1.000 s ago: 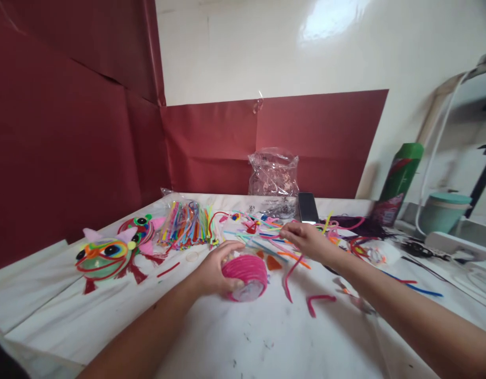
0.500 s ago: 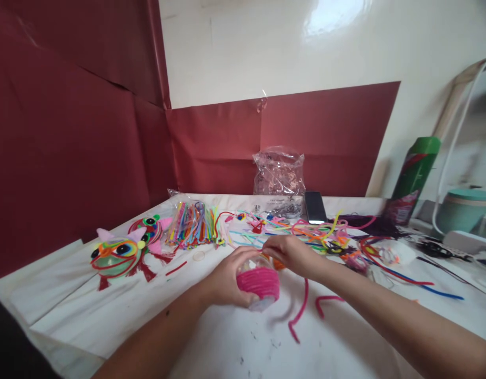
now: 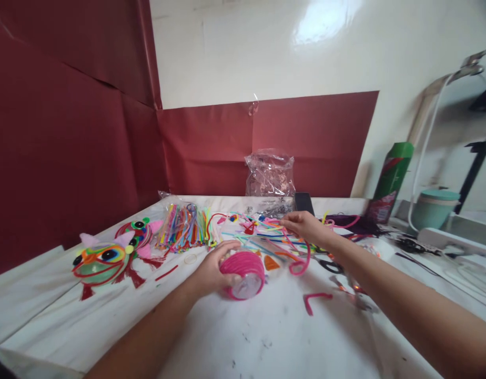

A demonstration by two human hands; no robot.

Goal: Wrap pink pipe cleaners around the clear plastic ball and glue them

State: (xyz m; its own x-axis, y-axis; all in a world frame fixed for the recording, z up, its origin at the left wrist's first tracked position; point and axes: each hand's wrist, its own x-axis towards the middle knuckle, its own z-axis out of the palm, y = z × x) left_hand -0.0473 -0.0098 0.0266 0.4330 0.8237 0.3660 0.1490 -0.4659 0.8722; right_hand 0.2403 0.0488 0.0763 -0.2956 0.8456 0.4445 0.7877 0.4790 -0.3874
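Note:
My left hand (image 3: 211, 271) is wrapped around a clear plastic container (image 3: 247, 286) lying tilted, its round bottom facing me. Rows of bright pink pipe cleaner (image 3: 243, 263) are wound around its side. Over the pile of craft pieces, my right hand (image 3: 304, 226) is closed in a pinch, with a loose pink pipe cleaner (image 3: 299, 269) curling down from it. A short bent pink piece (image 3: 316, 299) lies on the white table in front. Orange pieces (image 3: 271, 262) lie just behind the container.
Two decorated animal heads (image 3: 101, 263) with red tassels stand at the left. Behind are a bag of colourful pipe cleaners (image 3: 183, 226) and a clear plastic bag (image 3: 270, 176). Scissors (image 3: 330, 266), a green bottle (image 3: 391, 181) and a teal-lidded tub (image 3: 436, 208) are to the right.
My right hand has moved from the container up and right over the pile, carrying the pink strand. My left hand has tipped the container so its bottom faces me. The view has shifted right.

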